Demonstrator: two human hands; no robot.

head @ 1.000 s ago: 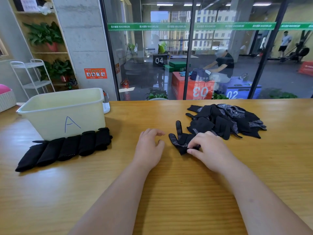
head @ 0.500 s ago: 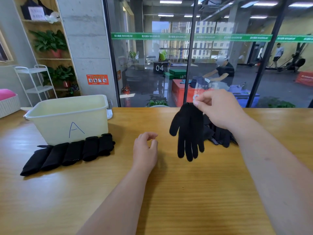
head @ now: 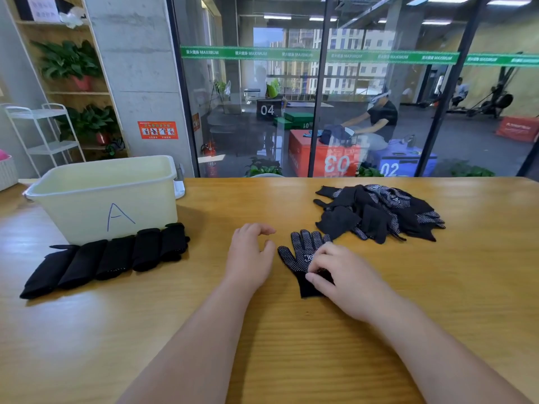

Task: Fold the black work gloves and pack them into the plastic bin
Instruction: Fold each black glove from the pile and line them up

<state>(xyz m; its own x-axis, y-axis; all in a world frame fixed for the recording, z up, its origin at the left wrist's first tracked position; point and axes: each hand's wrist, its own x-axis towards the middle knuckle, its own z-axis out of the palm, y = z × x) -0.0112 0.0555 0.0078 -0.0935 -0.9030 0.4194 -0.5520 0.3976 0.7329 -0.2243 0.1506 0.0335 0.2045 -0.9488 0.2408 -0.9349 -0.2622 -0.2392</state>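
One black work glove (head: 300,252) lies flat on the wooden table (head: 291,345), white-dotted palm up, fingers pointing away from me. My right hand (head: 342,277) lies over its cuff end, thumb and fingertips pinching the fabric. My left hand (head: 250,258) rests on the table just left of the glove, fingers loosely curled, holding nothing. A loose pile of black gloves (head: 379,211) sits behind and right of my right hand. Several folded gloves (head: 108,258) lie in a row in front of the pale plastic bin (head: 87,205) marked "A".
The bin stands at the table's back left, and its inside is hidden from this angle. A glass wall runs along the table's far edge. A white shelf rack (head: 43,132) and potted plants stand to the far left.
My right hand lifted a glove off the table by its cuff, then brought it down and laid it flat, dotted side up. My left hand stayed in place.
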